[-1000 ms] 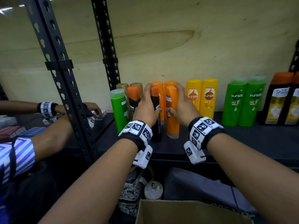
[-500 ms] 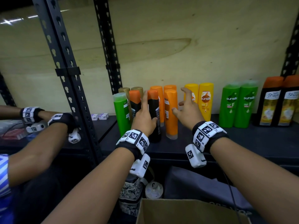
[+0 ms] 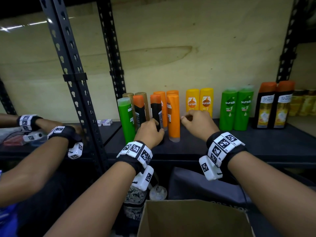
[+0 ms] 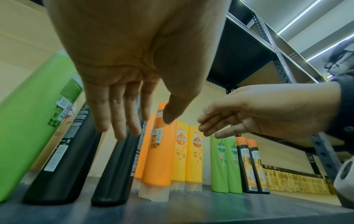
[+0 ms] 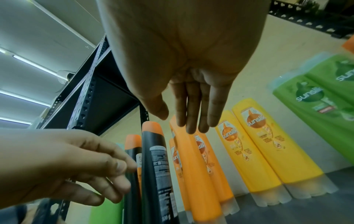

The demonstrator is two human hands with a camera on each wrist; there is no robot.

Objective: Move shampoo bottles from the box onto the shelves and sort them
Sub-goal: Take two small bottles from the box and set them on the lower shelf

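On the dark shelf [image 3: 256, 144] stand a green bottle [image 3: 126, 120], two black bottles with orange caps [image 3: 156, 110], gold-capped ones behind, and several orange bottles [image 3: 173, 117]. To their right are two yellow bottles [image 3: 199, 101], two green ones [image 3: 236, 108] and two black ones [image 3: 273, 105]. My left hand [image 3: 150, 132] hangs in front of the right black bottle [image 4: 114, 166] with straight fingers [image 4: 118, 121], holding nothing. My right hand [image 3: 193, 120] is empty, fingers relaxed [image 5: 191, 118], just right of the front orange bottle [image 5: 195, 174]. The cardboard box [image 3: 193, 218] is below, its inside hidden.
Black perforated uprights [image 3: 73, 79] divide this bay from the left one, where another person's hands [image 3: 56, 132] work. Small boxes [image 3: 106, 122] lie at the shelf's back left. A dark bag [image 3: 196, 185] sits under the shelf. More amber bottles [image 3: 304, 103] stand far right.
Both hands have let go of the black and orange bottles and drawn back and down toward me. The bottles stay upright on the shelf.
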